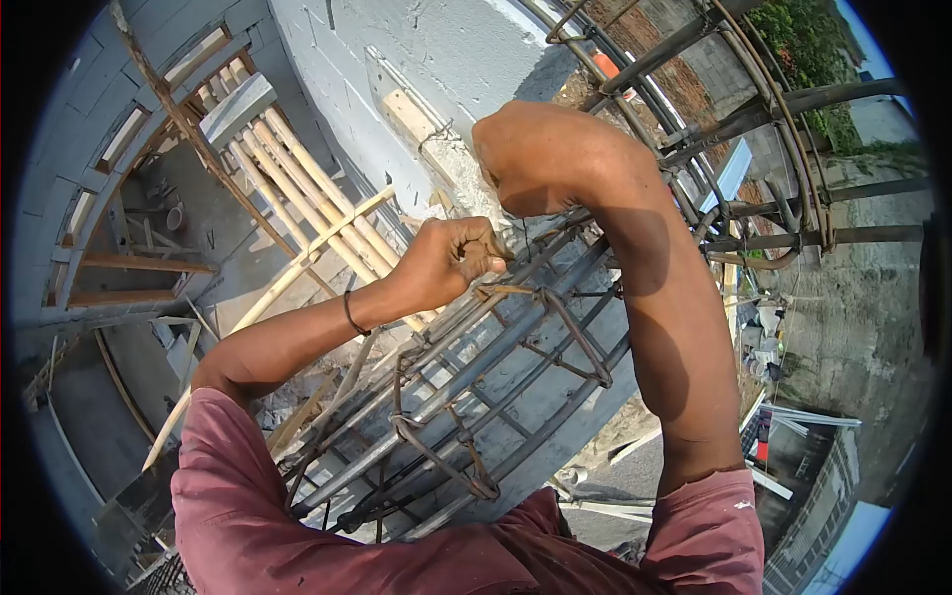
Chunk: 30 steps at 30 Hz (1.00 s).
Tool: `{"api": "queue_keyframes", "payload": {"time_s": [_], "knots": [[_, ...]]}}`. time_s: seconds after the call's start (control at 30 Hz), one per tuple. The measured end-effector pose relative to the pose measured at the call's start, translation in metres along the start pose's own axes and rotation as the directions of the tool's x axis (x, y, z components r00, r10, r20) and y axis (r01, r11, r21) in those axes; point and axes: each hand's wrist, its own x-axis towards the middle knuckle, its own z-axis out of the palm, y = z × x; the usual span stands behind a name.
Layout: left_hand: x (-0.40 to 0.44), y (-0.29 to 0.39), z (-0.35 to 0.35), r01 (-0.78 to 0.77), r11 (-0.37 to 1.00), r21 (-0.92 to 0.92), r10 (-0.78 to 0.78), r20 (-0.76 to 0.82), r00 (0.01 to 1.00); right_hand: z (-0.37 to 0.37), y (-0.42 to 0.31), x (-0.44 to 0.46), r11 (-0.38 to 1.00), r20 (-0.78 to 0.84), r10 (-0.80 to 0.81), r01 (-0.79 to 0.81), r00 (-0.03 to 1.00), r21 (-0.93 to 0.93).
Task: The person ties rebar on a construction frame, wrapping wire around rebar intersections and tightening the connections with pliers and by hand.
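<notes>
Left hand point(451, 262), centre of the frame, closed with fingers curled, at the upper edge of the rebar cage point(541, 296); whether it grips anything cannot be told. Right hand point(526, 159), just above and to the right, bent at the wrist, its fingers hidden. Outward: the cage slants toward lower left, poles point(307, 188) lie upper left, and a block wall point(436, 59) stands at top centre.

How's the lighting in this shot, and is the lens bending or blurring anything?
Head view: hard sunlight, with dark shadow patches across the right arm and shadow on part of the pale block wall; wide-angle distortion inside a rounded black border, bluish fringing along its edge; no obvious motion blur on the left hand.
</notes>
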Motion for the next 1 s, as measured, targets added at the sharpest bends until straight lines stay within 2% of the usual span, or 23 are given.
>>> {"api": "queue_keyframes", "payload": {"time_s": [0.07, 0.13, 0.17, 0.2, 0.23, 0.3, 0.33, 0.37, 0.4, 0.43, 0.47, 0.5, 0.53, 0.57, 0.6, 0.63, 0.67, 0.7, 0.77, 0.8, 0.93, 1.0], "knots": [[-0.005, -0.002, -0.003, -0.108, 0.993, -0.040, 0.108, -0.012, 0.994, 0.001, 0.001, -0.003, 0.997, -0.030, -0.076, 0.076, 0.997, -0.006], [-0.005, -0.006, 0.000, -0.129, 0.986, -0.103, 0.124, -0.058, 0.991, 0.007, 0.008, -0.001, 0.980, -0.108, -0.192, 0.196, 0.975, 0.025], [-0.003, -0.007, 0.002, -0.158, 0.974, -0.163, 0.145, -0.089, 0.985, 0.008, 0.009, -0.001, 0.977, -0.093, -0.210, 0.212, 0.973, 0.013], [0.000, -0.009, 0.003, -0.089, 0.977, -0.195, 0.075, -0.078, 0.994, 0.010, 0.007, -0.001, 0.985, -0.133, -0.170, 0.172, 0.977, 0.006], [0.002, -0.010, 0.003, -0.086, 0.974, -0.208, 0.064, -0.108, 0.992, 0.011, 0.006, 0.000, 0.991, -0.171, -0.132, 0.134, 0.976, -0.001], [0.004, -0.014, 0.004, -0.053, 0.927, -0.371, 0.025, -0.078, 0.997, 0.004, 0.000, 0.001, 0.985, -0.061, -0.157, 0.152, 0.986, -0.075], [0.004, -0.015, 0.002, -0.091, 0.948, -0.305, 0.069, -0.081, 0.994, 0.004, 0.001, 0.001, 0.984, -0.043, -0.176, 0.175, 0.983, -0.031], [0.005, -0.018, 0.001, -0.099, 0.943, -0.317, 0.066, -0.111, 0.992, 0.003, 0.003, 0.001, 0.981, -0.026, -0.192, 0.192, 0.981, 0.012], [0.008, -0.020, 0.003, -0.174, 0.942, -0.287, 0.143, -0.125, 0.982, 0.008, 0.006, 0.002, 0.954, -0.085, -0.301, 0.300, 0.950, -0.020], [0.011, -0.023, 0.004, -0.250, 0.934, -0.254, 0.222, -0.135, 0.966, 0.010, 0.009, 0.001, 0.950, -0.064, -0.313, 0.311, 0.948, -0.039], [0.013, -0.029, 0.008, -0.175, 0.920, -0.351, 0.149, -0.100, 0.984, 0.010, 0.006, -0.002, 0.956, -0.114, -0.293, 0.292, 0.949, -0.031], [0.013, -0.024, 0.007, -0.185, 0.912, -0.365, 0.149, -0.124, 0.981, 0.010, 0.002, -0.003, 0.962, -0.162, -0.272, 0.273, 0.948, -0.019], [0.010, -0.020, 0.006, -0.162, 0.943, -0.290, 0.131, -0.122, 0.984, 0.005, -0.003, -0.002, 0.975, -0.050, -0.218, 0.220, 0.975, 0.041], [0.010, -0.017, 0.005, -0.136, 0.968, -0.213, 0.112, -0.119, 0.987, 0.003, -0.007, -0.002, 0.973, -0.027, -0.228, 0.228, 0.973, 0.025], [0.010, -0.016, 0.005, -0.175, 0.974, -0.146, 0.153, -0.149, 0.977, 0.002, -0.010, -0.004, 0.972, -0.057, -0.232, 0.234, 0.971, 0.025], [0.008, -0.015, 0.004, -0.177, 0.971, -0.161, 0.150, -0.166, 0.975, 0.003, -0.012, -0.007, 0.971, -0.091, -0.235, 0.239, 0.968, 0.026], [0.005, -0.015, 0.002, -0.152, 0.975, -0.162, 0.135, -0.115, 0.984, 0.008, -0.011, -0.008, 0.979, -0.219, -0.200, 0.203, 0.955, -0.006], [0.002, -0.014, 0.001, -0.128, 0.979, -0.159, 0.120, -0.059, 0.991, 0.006, -0.010, -0.006, 0.978, -0.207, -0.205, 0.207, 0.957, -0.014], [-0.002, -0.014, 0.000, -0.186, 0.968, -0.167, 0.177, -0.068, 0.982, 0.000, -0.010, -0.003, 0.995, 0.091, -0.091, 0.086, 0.992, 0.055], [-0.004, -0.014, -0.001, -0.240, 0.956, -0.167, 0.232, -0.069, 0.970, 0.002, -0.008, -0.007, 0.988, 0.014, -0.152, 0.152, 0.988, 0.003], [-0.007, -0.008, -0.011, -0.185, 0.972, -0.145, 0.188, 0.009, 0.982, 0.008, -0.006, -0.009, 0.992, 0.038, -0.098, 0.094, 0.995, 0.082], [-0.004, -0.011, -0.014, -0.291, 0.956, -0.045, 0.293, 0.037, 0.955, 0.007, -0.006, -0.014, 0.988, -0.043, -0.133, 0.136, 0.990, 0.069]]}}
